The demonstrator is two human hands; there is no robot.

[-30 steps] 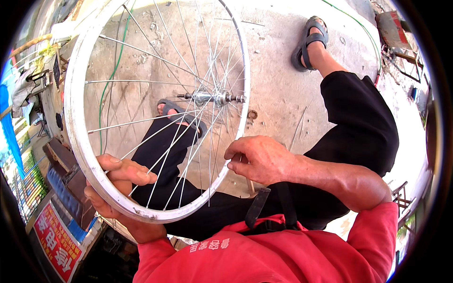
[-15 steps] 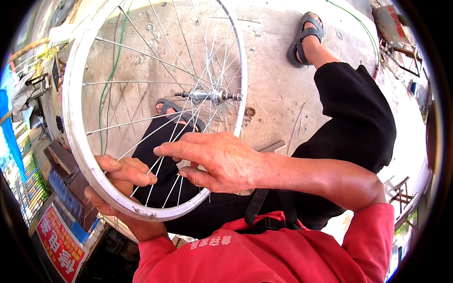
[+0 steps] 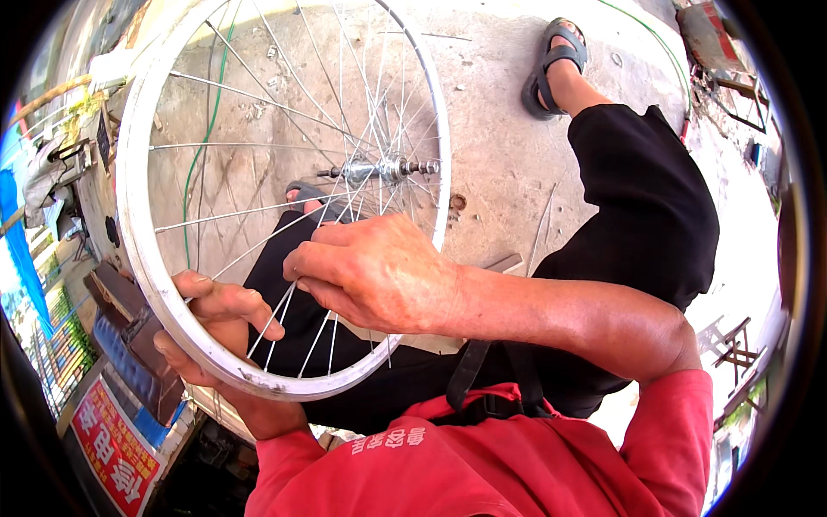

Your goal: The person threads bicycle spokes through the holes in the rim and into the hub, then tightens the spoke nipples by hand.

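A bicycle wheel (image 3: 135,185) without a tyre stands tilted before me, its pale metal rim resting near my lap. Thin spokes (image 3: 241,209) run from the rim to a shiny silver hub (image 3: 376,170) with a threaded axle. At the rim's lower left, my left hand (image 3: 222,312) grips it, with fingers showing on both sides. My right hand (image 3: 379,274) reaches across the spokes, thumb and fingers closed in a pinch on a spoke below the hub. Its fingertips partly hide where that spoke is held.
Dusty concrete floor (image 3: 500,164) carries small debris, a rusty ring (image 3: 457,202) and a flat bar (image 3: 505,263). A green hose (image 3: 204,142) crosses behind the wheel. My sandalled foot (image 3: 556,69) is at upper right. On the left are a dark blue padded seat (image 3: 129,353) and a red sign (image 3: 116,444).
My right hand has gone from loosely stretched fingers to a pinch on a spoke, moving slightly up. The left hand keeps its hold, and the wheel has barely shifted.
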